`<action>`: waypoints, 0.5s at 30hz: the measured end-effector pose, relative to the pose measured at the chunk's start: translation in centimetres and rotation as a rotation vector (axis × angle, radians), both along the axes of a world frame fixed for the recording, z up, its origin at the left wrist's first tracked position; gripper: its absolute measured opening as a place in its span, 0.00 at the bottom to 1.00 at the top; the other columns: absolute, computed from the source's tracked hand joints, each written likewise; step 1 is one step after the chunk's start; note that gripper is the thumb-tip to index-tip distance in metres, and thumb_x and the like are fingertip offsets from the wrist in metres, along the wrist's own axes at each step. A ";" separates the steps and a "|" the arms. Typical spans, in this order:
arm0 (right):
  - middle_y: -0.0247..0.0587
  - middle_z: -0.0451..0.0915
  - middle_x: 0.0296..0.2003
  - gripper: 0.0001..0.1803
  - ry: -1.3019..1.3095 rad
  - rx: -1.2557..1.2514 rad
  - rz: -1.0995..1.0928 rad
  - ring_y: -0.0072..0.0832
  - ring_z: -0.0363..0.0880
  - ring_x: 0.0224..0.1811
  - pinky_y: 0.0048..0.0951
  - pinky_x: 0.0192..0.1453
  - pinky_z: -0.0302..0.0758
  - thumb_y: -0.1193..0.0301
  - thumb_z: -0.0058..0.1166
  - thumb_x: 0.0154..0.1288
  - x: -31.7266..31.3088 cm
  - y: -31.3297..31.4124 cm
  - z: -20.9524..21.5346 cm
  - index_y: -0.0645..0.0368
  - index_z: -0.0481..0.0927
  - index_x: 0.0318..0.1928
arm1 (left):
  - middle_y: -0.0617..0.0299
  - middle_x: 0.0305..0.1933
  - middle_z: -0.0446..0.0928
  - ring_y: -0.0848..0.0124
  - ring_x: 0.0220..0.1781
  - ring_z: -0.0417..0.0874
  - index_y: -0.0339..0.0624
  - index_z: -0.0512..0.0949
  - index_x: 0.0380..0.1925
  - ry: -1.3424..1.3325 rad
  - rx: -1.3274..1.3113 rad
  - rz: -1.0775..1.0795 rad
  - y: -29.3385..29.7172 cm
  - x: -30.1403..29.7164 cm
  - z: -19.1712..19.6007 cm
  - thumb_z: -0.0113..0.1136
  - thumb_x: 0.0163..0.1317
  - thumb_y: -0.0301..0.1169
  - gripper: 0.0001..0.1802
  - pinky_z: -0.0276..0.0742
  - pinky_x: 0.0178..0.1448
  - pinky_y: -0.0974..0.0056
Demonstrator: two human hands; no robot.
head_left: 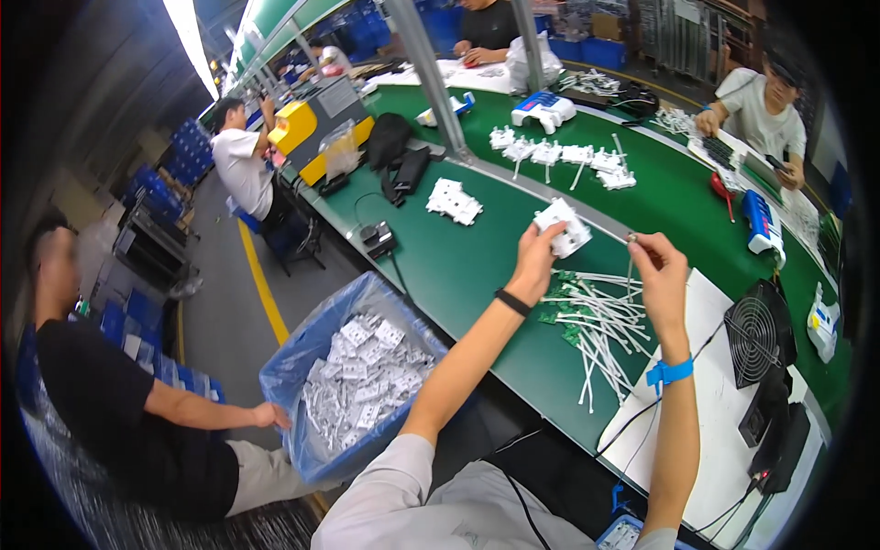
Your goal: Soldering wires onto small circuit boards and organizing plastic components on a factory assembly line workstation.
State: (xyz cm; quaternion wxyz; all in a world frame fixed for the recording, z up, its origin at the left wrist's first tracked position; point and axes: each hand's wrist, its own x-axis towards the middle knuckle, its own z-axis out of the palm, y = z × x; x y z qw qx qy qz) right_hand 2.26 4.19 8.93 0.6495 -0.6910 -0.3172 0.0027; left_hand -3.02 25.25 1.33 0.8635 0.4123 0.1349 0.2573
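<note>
Floor [218,298]: was grey, with a yellow line [262,284] along it.
Light [192,41]: shone in a long white strip overhead.
Workbench [458,266]: had a green top.
Post [426,73]: was grey metal.
Crates [190,148]: stood stacked, blue, beyond the yellow line.

The bench [440,257] is deep green. Above it, the plastic piece [568,229] is plain white; on it, white cables [612,335] end in green circuit boards [574,335]. Over it are a black wristband [512,302] and a bright blue wristband [670,372]. Left of the bench, a blue liner [286,367] surrounds white parts [367,362], and a yellow stripe [263,289] crosses grey floor [215,302]. At the bench's right, the fan [755,339] is black.
</note>
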 end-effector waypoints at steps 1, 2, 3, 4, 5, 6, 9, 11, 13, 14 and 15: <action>0.32 0.82 0.32 0.08 -0.004 0.022 0.001 0.16 0.76 0.35 0.20 0.41 0.72 0.74 0.60 0.69 0.2 0.0 0.1 0.67 0.84 0.42 | 0.65 0.48 0.83 0.73 0.46 0.84 0.40 0.76 0.54 0.002 -0.029 0.014 -0.5 0.4 0.4 0.63 0.66 0.28 0.18 0.79 0.49 0.67; 0.33 0.83 0.33 0.09 0.041 0.007 -0.025 0.17 0.77 0.35 0.20 0.42 0.73 0.74 0.59 0.70 0.4 0.2 0.3 0.67 0.84 0.44 | 0.66 0.47 0.83 0.75 0.44 0.85 0.41 0.77 0.53 0.015 -0.042 0.055 -1.1 0.6 1.1 0.64 0.65 0.28 0.17 0.79 0.46 0.69; 0.34 0.83 0.33 0.10 0.063 0.041 -0.022 0.17 0.78 0.35 0.21 0.42 0.74 0.73 0.58 0.71 0.5 0.4 0.6 0.67 0.84 0.45 | 0.66 0.46 0.84 0.75 0.42 0.85 0.41 0.77 0.52 0.003 -0.049 0.109 -1.6 1.1 1.5 0.64 0.65 0.29 0.16 0.79 0.43 0.69; 0.35 0.83 0.34 0.10 0.073 0.040 -0.020 0.18 0.78 0.35 0.22 0.42 0.75 0.73 0.58 0.71 0.7 0.5 0.7 0.67 0.85 0.46 | 0.66 0.45 0.83 0.76 0.41 0.84 0.41 0.77 0.51 -0.016 -0.044 0.119 -1.8 1.4 2.0 0.64 0.65 0.29 0.15 0.79 0.42 0.70; 0.35 0.83 0.34 0.10 0.080 0.039 -0.022 0.18 0.78 0.35 0.22 0.42 0.75 0.73 0.58 0.71 0.9 0.5 0.7 0.67 0.85 0.46 | 0.65 0.44 0.83 0.75 0.42 0.85 0.40 0.77 0.49 0.039 0.013 0.128 -1.7 1.8 2.2 0.64 0.65 0.28 0.14 0.79 0.43 0.70; 0.35 0.83 0.34 0.11 0.085 0.031 -0.022 0.18 0.78 0.35 0.22 0.42 0.75 0.72 0.58 0.71 0.9 0.5 0.6 0.67 0.85 0.47 | 0.64 0.44 0.83 0.75 0.41 0.85 0.39 0.76 0.49 -0.001 0.000 0.163 -2.1 1.9 2.3 0.65 0.65 0.28 0.14 0.80 0.43 0.70; 0.34 0.83 0.35 0.12 0.090 -0.042 -0.057 0.19 0.78 0.36 0.23 0.42 0.75 0.71 0.58 0.71 1.2 0.1 0.0 0.67 0.85 0.48 | 0.60 0.44 0.82 0.73 0.40 0.85 0.37 0.74 0.47 -0.048 -0.038 0.211 -3.1 2.2 2.0 0.67 0.63 0.27 0.15 0.81 0.42 0.68; 0.34 0.83 0.35 0.12 0.103 -0.046 -0.055 0.19 0.79 0.36 0.23 0.42 0.76 0.70 0.58 0.71 1.6 -0.3 -0.2 0.67 0.85 0.47 | 0.58 0.45 0.83 0.72 0.40 0.85 0.36 0.74 0.47 0.039 -0.018 0.233 -4.0 2.5 1.7 0.67 0.63 0.26 0.15 0.82 0.42 0.67; 0.33 0.85 0.41 0.13 0.155 -0.031 -0.010 0.18 0.79 0.39 0.22 0.44 0.75 0.69 0.57 0.72 2.3 -0.5 -0.9 0.65 0.85 0.49 | 0.54 0.47 0.83 0.68 0.42 0.87 0.35 0.73 0.48 0.021 -0.013 0.218 -4.3 2.6 1.1 0.66 0.64 0.24 0.15 0.83 0.43 0.67; 0.33 0.85 0.41 0.13 0.208 -0.027 0.008 0.19 0.80 0.39 0.22 0.45 0.76 0.69 0.57 0.72 2.6 -0.8 -1.5 0.66 0.85 0.49 | 0.53 0.47 0.84 0.67 0.44 0.87 0.35 0.72 0.50 -0.015 -0.007 0.193 -4.6 2.6 1.2 0.66 0.65 0.23 0.16 0.84 0.43 0.66; 0.33 0.85 0.39 0.13 0.208 -0.005 0.024 0.19 0.80 0.38 0.21 0.46 0.76 0.69 0.58 0.71 2.8 -0.7 -2.0 0.67 0.85 0.48 | 0.51 0.49 0.84 0.66 0.46 0.87 0.35 0.69 0.53 -0.040 -0.036 0.181 -4.7 2.7 0.8 0.65 0.65 0.23 0.20 0.85 0.43 0.65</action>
